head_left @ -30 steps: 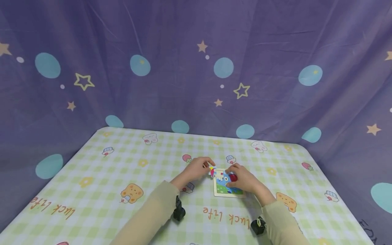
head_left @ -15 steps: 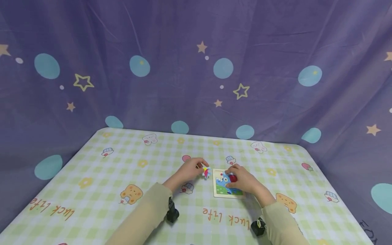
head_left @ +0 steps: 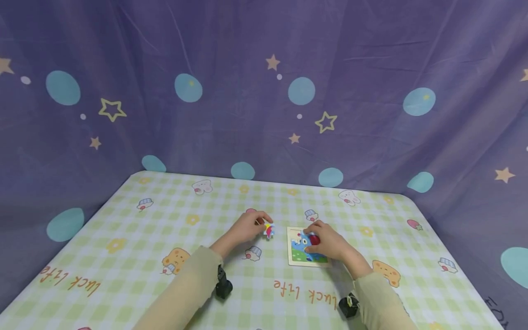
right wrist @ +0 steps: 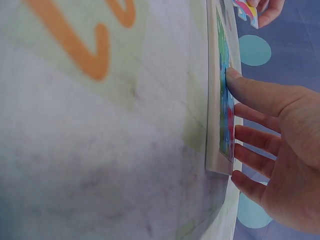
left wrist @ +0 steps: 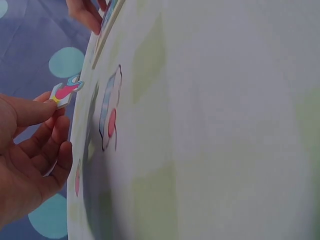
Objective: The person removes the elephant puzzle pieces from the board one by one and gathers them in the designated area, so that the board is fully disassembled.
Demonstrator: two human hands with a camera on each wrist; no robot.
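Observation:
My left hand [head_left: 246, 228] pinches a small jigsaw puzzle piece [head_left: 269, 231] between thumb and fingers, above the cloth and left of the puzzle board. The piece is yellow, pink-red and light blue, seen closer in the left wrist view [left wrist: 65, 94]. My right hand [head_left: 327, 240] rests on the square wooden puzzle board [head_left: 305, 264]. Its thumb and fingertips touch the picture, as the right wrist view [right wrist: 280, 130] shows. A blue elephant with a red ear over green grass shows on the board. The upper left part is bare wood, and the hand hides much of the right side.
A table with a green-and-white checked cloth [head_left: 144, 233], printed with cartoon treats and orange lettering, spreads under both hands. Purple curtain [head_left: 231, 68] with stars and blue dots hangs behind and at the sides. A small black camera [head_left: 224, 288] is strapped on the left wrist, another [head_left: 348, 305] on the right.
My left hand has moved left, carrying the puzzle piece from the board's upper left edge to a spot apart from it. The right hand stays in place on the board.

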